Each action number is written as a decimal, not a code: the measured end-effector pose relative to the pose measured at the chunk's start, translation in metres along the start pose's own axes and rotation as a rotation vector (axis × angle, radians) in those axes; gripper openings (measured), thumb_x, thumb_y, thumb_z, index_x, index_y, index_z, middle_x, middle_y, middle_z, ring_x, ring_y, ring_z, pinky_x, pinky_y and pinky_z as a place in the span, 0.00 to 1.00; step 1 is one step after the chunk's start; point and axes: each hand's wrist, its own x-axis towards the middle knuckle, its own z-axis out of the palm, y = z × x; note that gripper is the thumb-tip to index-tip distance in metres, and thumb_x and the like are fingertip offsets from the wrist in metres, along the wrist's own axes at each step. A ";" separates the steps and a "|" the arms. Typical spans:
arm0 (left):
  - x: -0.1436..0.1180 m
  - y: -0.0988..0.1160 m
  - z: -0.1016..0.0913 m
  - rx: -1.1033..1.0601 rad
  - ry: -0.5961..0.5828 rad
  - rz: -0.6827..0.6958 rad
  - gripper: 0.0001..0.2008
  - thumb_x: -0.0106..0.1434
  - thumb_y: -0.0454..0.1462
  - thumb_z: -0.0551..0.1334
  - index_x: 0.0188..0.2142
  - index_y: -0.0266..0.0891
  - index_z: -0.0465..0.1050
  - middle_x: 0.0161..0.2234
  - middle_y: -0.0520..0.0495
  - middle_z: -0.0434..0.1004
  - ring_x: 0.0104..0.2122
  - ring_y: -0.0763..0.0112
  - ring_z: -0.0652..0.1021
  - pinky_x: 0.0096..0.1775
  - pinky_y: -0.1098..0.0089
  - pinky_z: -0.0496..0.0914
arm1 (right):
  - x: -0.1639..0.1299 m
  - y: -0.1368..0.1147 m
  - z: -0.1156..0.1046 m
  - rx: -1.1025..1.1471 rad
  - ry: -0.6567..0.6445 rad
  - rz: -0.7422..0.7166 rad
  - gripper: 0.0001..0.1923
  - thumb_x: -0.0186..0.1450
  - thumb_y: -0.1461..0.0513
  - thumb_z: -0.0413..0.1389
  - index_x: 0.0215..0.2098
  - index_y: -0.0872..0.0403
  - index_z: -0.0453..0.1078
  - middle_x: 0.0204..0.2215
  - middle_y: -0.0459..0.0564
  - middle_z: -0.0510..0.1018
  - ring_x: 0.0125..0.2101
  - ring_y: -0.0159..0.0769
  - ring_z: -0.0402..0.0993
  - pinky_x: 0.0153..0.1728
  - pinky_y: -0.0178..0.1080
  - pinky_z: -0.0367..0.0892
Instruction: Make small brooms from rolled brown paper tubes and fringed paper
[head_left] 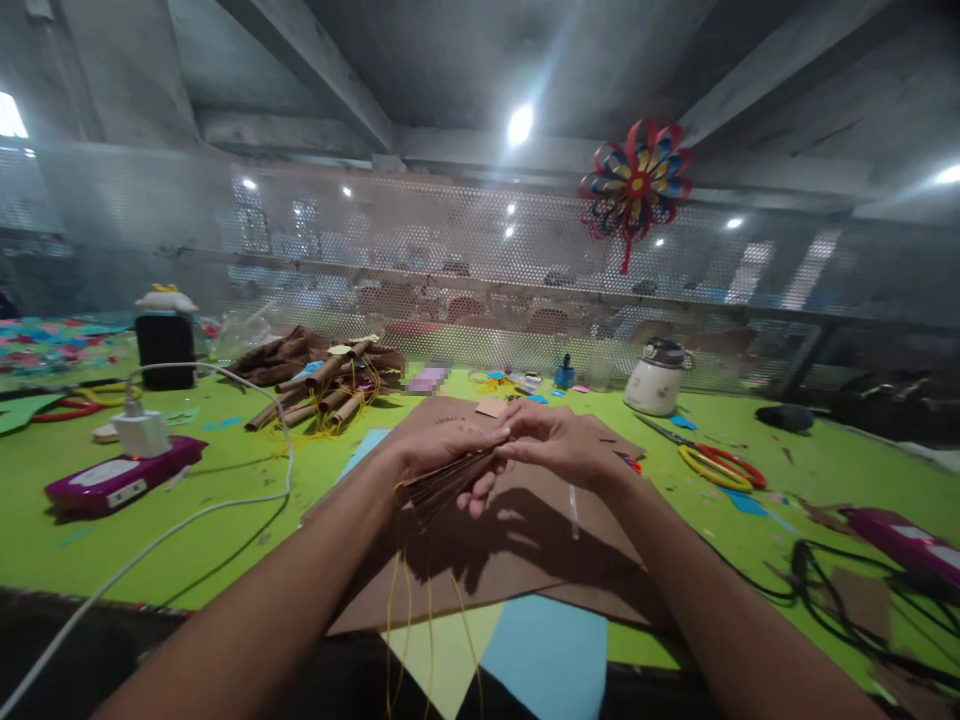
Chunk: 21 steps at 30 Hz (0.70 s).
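Brown pleated paper fan (450,482) pinched between left hand (435,452) and right hand (559,445), above brown card (525,540).

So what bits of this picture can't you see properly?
- Folded brown paper: head view; the left hand and right hand cover most of it.
- Yellow strings: cut off by the bottom edge.
- Small thing behind the brown sheet: blurred into squares.
- Room behind the mesh screen: hazy.
- White cable: runs off the bottom-left corner.
- Right purple box: cut off by the right edge.
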 end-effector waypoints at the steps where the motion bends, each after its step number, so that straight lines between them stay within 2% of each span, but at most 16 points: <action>1: -0.003 0.003 -0.001 0.010 0.023 0.007 0.20 0.64 0.49 0.54 0.30 0.33 0.70 0.17 0.47 0.71 0.16 0.73 0.72 0.21 0.74 0.68 | 0.003 0.000 0.001 0.059 -0.012 0.011 0.06 0.57 0.59 0.61 0.32 0.53 0.74 0.36 0.49 0.73 0.35 0.34 0.72 0.37 0.40 0.69; 5: -0.012 0.015 0.001 -0.001 0.071 0.132 0.15 0.62 0.45 0.59 0.33 0.32 0.70 0.17 0.50 0.68 0.16 0.75 0.70 0.21 0.74 0.68 | 0.016 -0.009 0.001 0.179 -0.013 0.055 0.08 0.55 0.60 0.63 0.32 0.55 0.73 0.36 0.50 0.73 0.31 0.31 0.71 0.33 0.37 0.69; 8: -0.017 0.027 0.007 -0.045 0.079 0.232 0.13 0.62 0.42 0.59 0.31 0.31 0.70 0.16 0.52 0.65 0.15 0.78 0.67 0.19 0.77 0.66 | 0.023 -0.024 -0.008 0.268 -0.008 0.101 0.16 0.55 0.60 0.64 0.41 0.54 0.71 0.33 0.48 0.75 0.29 0.30 0.72 0.27 0.33 0.66; 11: -0.026 0.045 0.016 -0.010 0.102 0.267 0.12 0.63 0.40 0.58 0.31 0.31 0.71 0.15 0.52 0.63 0.15 0.79 0.65 0.17 0.78 0.64 | 0.026 -0.039 -0.023 0.339 -0.079 0.166 0.25 0.54 0.61 0.65 0.50 0.52 0.68 0.31 0.47 0.76 0.22 0.25 0.67 0.18 0.29 0.57; 14: -0.035 0.061 0.021 0.036 0.145 0.291 0.10 0.63 0.39 0.58 0.32 0.31 0.71 0.17 0.52 0.64 0.15 0.80 0.64 0.16 0.79 0.63 | 0.023 -0.044 -0.040 0.256 -0.132 0.251 0.18 0.54 0.59 0.64 0.42 0.56 0.74 0.22 0.44 0.74 0.17 0.22 0.57 0.16 0.29 0.50; 17: -0.038 0.067 0.019 0.031 0.201 0.322 0.11 0.64 0.37 0.56 0.31 0.31 0.71 0.17 0.51 0.62 0.15 0.80 0.63 0.15 0.80 0.61 | 0.016 -0.035 -0.053 0.174 -0.088 0.273 0.13 0.56 0.56 0.61 0.33 0.58 0.77 0.16 0.40 0.67 0.16 0.21 0.52 0.17 0.31 0.46; 19: -0.036 0.064 0.013 0.006 0.243 0.356 0.12 0.65 0.36 0.54 0.30 0.30 0.71 0.17 0.51 0.61 0.14 0.80 0.62 0.15 0.80 0.61 | 0.010 -0.022 -0.058 0.111 -0.022 0.297 0.15 0.57 0.54 0.59 0.31 0.59 0.77 0.13 0.39 0.61 0.15 0.22 0.50 0.17 0.31 0.46; 21: -0.032 0.054 0.004 -0.032 0.280 0.357 0.12 0.66 0.36 0.54 0.30 0.31 0.70 0.17 0.51 0.62 0.15 0.80 0.63 0.15 0.81 0.61 | 0.006 -0.006 -0.062 -0.010 0.113 0.331 0.17 0.57 0.52 0.58 0.30 0.59 0.77 0.13 0.39 0.60 0.15 0.23 0.51 0.18 0.32 0.49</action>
